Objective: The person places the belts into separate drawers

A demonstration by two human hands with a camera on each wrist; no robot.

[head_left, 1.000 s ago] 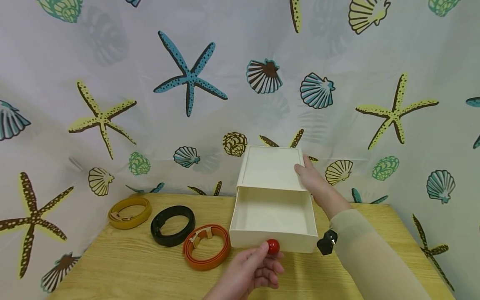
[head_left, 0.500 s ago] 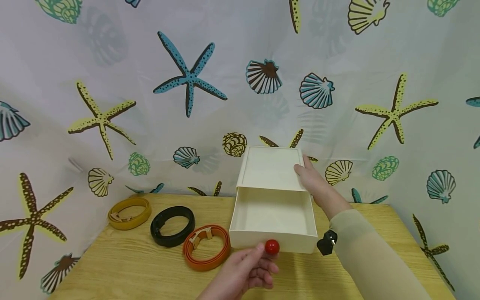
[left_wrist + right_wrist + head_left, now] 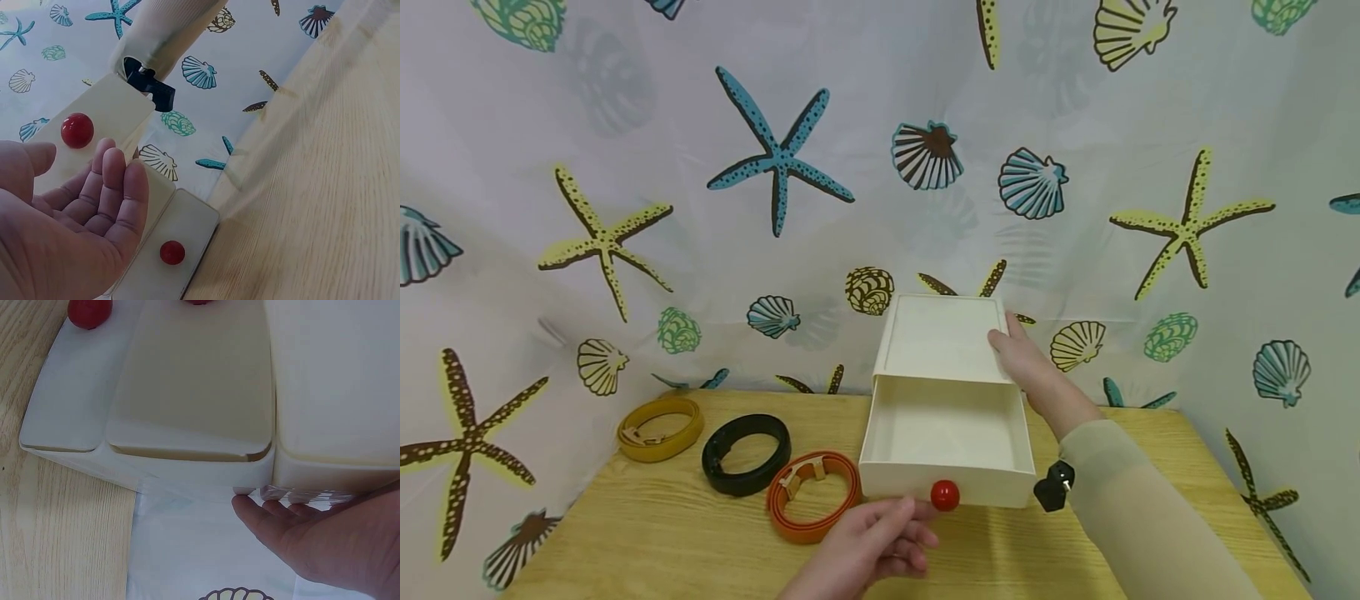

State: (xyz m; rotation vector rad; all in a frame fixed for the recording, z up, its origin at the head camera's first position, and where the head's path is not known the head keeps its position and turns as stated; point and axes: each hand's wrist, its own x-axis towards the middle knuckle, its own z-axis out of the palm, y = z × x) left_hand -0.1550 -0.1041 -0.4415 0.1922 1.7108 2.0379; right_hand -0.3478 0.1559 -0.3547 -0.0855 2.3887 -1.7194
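A white drawer unit (image 3: 947,333) stands at the back of the table, its top drawer (image 3: 947,417) pulled out with a bare inside. On that drawer's front is a round red knob (image 3: 945,495). Just left of the knob, my left hand (image 3: 868,542) is held with loosely bent fingers around nothing; the left wrist view shows its palm turned up and apart from the knob. My right hand (image 3: 1037,367) holds the unit's upper right edge, thumb on top. In the right wrist view, its fingers (image 3: 269,525) lie against the side wall.
Three coiled belts lie left of the unit: orange (image 3: 814,497), black (image 3: 747,454) and yellow (image 3: 659,427). A lower drawer with its own red knob (image 3: 172,252) is pushed in. A shell-patterned curtain (image 3: 850,208) hangs behind the wooden table (image 3: 662,533).
My left hand has let go of the red knob and moved left and slightly down. The right hand, the drawer and the belts stay where they were.
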